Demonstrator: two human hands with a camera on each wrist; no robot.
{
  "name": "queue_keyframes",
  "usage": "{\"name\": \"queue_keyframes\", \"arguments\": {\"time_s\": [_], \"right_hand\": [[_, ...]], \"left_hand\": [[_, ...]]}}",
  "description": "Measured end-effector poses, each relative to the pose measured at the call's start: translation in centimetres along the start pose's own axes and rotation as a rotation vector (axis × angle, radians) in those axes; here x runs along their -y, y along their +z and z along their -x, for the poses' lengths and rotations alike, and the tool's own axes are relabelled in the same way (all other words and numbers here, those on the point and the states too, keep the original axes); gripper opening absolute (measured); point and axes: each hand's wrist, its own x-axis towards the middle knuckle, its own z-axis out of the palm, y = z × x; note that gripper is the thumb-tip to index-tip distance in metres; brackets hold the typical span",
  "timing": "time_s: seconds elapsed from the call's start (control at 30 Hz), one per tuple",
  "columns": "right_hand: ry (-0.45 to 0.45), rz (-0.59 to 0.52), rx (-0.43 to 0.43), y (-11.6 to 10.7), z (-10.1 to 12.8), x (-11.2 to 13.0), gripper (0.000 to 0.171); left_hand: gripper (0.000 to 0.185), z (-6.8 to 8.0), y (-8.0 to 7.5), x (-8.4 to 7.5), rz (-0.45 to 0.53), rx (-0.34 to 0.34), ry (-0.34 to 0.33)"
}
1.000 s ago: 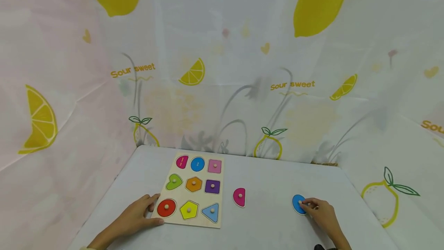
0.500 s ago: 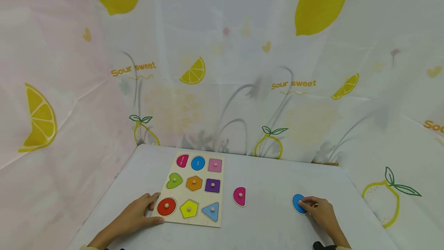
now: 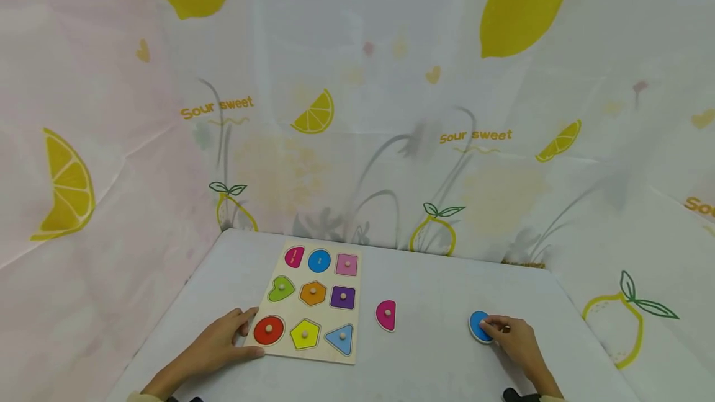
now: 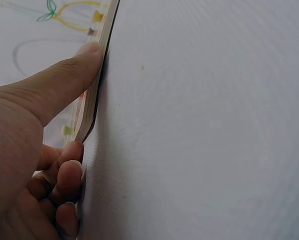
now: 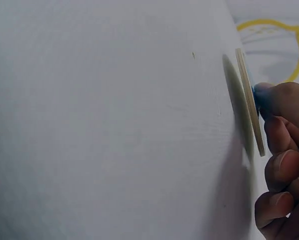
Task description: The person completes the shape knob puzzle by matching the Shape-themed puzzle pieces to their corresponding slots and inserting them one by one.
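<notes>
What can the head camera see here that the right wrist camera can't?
Only the head view shows the puzzle board with its coloured shapes, the left hand resting at the board's near left corner, and the loose pink half-round piece lying on the table. Only the right wrist view shows the thin wooden edge of the blue round piece, seen side-on. Both show the right hand pinching that blue piece, and the white table.

right hand (image 5: pixel 282 165) pinches a thin disc (image 5: pixel 249 102) edge-on over the white table (image 5: pixel 104 120).
</notes>
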Motion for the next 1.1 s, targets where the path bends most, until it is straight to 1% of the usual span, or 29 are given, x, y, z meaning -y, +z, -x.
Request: {"name": "queue_keyframes", "arguments": {"time_s": [0.2,0.47,0.67,0.8,0.9,1.1], "right_hand": [[-0.001,-0.024,-0.010,0.3,-0.2,0.6,0.036],[0.014,-0.049,0.002,0.6,-0.3,1.9,0.038],[-0.004,-0.046,-0.005,0.9,-0.3,2.5,0.038],[-0.013,-0.053,0.000,1.2,-0.4,2.9,0.039],[-0.031,-0.055,0.005,1.4,-0.4,3.3,0.041],[-0.085,-0.038,-0.004,1.7,-0.6,4.1,0.039]], "left_hand": [[0.093,0.0,0.0,0.0,0.005,0.003,-0.007],[0.092,0.1,-0.1,-0.2,0.017,0.007,-0.009],[0.092,0.1,-0.1,0.0,0.021,0.009,0.019],[0.092,0.2,-0.1,0.1,0.020,0.010,0.024],[0.093,0.2,0.0,0.1,0.016,0.009,0.013],[0.095,0.1,0.1,0.0,0.009,0.003,-0.023]]}}
